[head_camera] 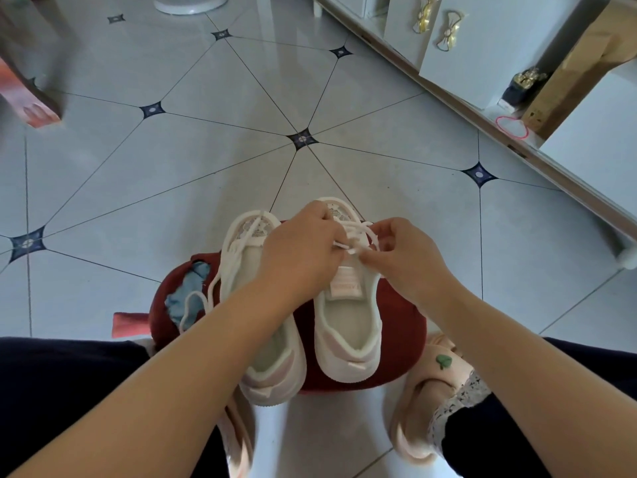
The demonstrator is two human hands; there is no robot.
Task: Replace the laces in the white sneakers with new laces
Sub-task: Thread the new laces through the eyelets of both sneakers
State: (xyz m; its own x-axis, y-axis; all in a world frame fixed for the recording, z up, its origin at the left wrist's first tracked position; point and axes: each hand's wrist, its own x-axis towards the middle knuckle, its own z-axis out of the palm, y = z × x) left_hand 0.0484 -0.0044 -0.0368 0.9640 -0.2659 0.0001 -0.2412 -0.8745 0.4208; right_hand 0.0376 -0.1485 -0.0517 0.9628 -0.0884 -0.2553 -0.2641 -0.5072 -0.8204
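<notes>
Lacing part done, by the look: pinched white lace (pixel 358 232) above right-hand sneaker (pixel 348 326) with left hand (pixel 303 246) and right hand (pixel 400 251); other sneaker (pixel 272 360) beside it on red stool (pixel 403 326), loose lace (pixel 210 288) trailing, likely unfinished.

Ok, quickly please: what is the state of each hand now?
Left hand: closed, pinching the white lace of the right-side sneaker.
Right hand: closed, pinching the same lace.
</notes>
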